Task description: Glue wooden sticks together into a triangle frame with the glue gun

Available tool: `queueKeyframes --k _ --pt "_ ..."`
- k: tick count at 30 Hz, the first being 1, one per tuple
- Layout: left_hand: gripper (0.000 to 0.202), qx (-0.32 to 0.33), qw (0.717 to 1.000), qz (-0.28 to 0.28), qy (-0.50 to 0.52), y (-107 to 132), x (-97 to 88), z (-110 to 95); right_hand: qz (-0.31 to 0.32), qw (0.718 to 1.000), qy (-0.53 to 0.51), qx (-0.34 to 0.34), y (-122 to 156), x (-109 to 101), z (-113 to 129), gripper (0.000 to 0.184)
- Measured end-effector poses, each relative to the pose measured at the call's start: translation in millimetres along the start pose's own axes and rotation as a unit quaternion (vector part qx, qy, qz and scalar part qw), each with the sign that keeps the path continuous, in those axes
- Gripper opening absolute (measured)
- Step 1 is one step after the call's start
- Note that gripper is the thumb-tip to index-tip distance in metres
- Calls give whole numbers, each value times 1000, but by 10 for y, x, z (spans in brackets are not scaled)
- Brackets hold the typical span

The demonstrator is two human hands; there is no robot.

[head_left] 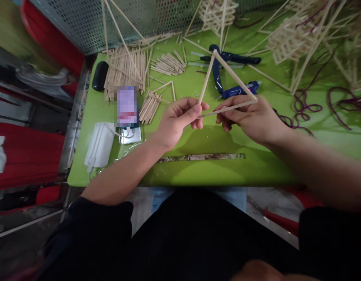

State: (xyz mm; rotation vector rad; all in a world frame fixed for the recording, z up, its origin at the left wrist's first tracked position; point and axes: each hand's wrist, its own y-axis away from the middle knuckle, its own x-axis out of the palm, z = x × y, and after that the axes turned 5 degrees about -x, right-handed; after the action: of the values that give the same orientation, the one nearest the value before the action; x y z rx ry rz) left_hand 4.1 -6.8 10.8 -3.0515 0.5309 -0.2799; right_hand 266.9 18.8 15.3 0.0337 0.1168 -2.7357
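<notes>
A triangle of thin wooden sticks is held up over the green table between my hands. My left hand pinches its lower left corner between thumb and fingers. Around the bottom stick, close to the right corner, my right hand is closed, with its fingertips partly hidden. Behind the triangle lies a blue glue gun, beside a dark blue tool with a curved handle. A flat, stained strip rests on the table below my hands.
Stick bundles lie at the left, near a phone, a white power bank and a black case. Lattice stick structures stand at the back right, with purple cord beside them. A perforated metal panel borders the back.
</notes>
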Motion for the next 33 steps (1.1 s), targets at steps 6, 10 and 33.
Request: queueKeyframes --k 6,10,33 --pt "49 -5 999 31 27 19 29 -4 -61 996 -24 -60 -8 13 64 46" --pt "52 -42 998 49 25 28 39 -13 -101 992 15 -78 49 58 114 44" --pt "46 -62 989 130 14 40 49 -47 -44 999 -10 -2 23 90 16 51"
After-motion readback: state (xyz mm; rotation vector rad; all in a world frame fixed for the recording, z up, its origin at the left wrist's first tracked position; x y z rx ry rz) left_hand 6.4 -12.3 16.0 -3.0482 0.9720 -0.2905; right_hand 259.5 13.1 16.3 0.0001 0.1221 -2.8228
